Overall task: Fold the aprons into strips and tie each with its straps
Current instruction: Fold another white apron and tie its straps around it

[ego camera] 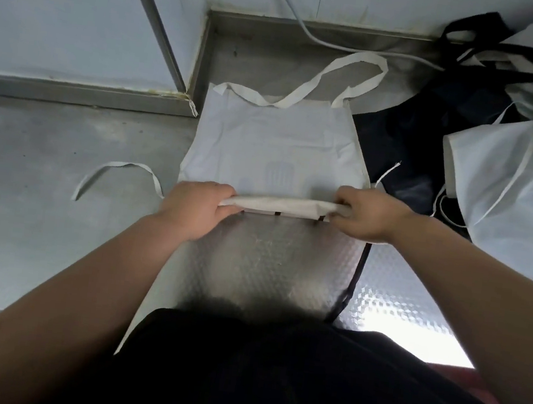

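A white apron [275, 143] lies flat on the steel table [41, 209], bib end away from me. Its near end is rolled or folded into a thick band [278, 205] across the middle. My left hand [196, 208] grips the band's left end. My right hand [368, 215] grips its right end. The cream neck loop [342, 77] lies beyond the bib. One waist strap [119, 171] curls on the table to the left; the other strap's end [388, 174] pokes out on the right.
A dark apron [421, 143] with black straps and another white apron [512, 193] are heaped at the right. A grey cable [311, 32] runs along the back rim. A raised steel ledge [81, 94] borders the far left. My dark clothing fills the bottom.
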The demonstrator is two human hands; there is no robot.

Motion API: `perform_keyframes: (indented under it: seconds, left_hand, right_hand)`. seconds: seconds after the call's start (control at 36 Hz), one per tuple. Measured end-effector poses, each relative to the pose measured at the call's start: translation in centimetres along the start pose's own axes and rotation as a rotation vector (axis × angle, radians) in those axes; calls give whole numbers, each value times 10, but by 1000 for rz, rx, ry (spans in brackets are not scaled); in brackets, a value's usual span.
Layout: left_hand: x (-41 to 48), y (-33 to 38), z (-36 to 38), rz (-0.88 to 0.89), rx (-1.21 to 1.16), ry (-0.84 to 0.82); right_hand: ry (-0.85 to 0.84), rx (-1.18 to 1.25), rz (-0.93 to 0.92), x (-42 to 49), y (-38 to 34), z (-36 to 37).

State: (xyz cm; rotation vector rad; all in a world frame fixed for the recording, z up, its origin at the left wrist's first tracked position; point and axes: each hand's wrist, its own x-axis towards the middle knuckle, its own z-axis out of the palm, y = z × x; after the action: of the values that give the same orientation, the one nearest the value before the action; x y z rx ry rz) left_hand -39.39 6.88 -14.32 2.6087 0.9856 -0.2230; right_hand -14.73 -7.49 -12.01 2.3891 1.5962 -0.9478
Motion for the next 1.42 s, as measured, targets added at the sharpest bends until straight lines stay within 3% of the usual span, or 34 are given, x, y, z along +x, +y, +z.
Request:
perform_keyframes:
  seconds: [0.17,0.31,0.42,0.53,0.61,0.72,0.78,0.86,0.97,1.06,1.11,1.19,1.25,1.42]
  left_hand:
    - [20,-8,-15,-143,-183,-161]
    - [35,-8,-17,-151,-64,-206]
    - [38,-3,-10,-119,155,-136]
    - [32,-11,11,-63,248,36]
    - [20,-12,24,-1,219,79]
    - [10,-7,33,-7,62,131]
    - [7,-9,32,3,34,94]
    - [7,-13,27,26,77,-105]
    - [11,-16,20,-8,32,-86]
    - [17,-21,15,30,-60,56]
    - [25,-26,8,80,-179,125]
    - [33,-33,-17,2,-232,-112]
    - [39,-40,-27,-78,-262,-210]
    - [53,-42,-24,-185,-193,-176]
  right_hand:
    - [25,142,99,11,2,-5]
    - [105,283,214,17,11,-9]
    - [185,345,258,23,14,-6]
    - [291,435,274,28,17,-1]
    - [297,308,298,32,12,6]
    - [370,-160,229,33,2,19]
    - [327,-189,106,31,2,24]
    - [187,-168,-5,23,9,25]
    - [204,-176,-57,24,14,15]
    - [272,-189,-63,29,13,3]
    - [196,-102,-13,31,14,-8]
    - [6,28,37,34,14,-26]
    - [-35,117,42,38,15,-31]
    - [37,253,37,51,20,-31]
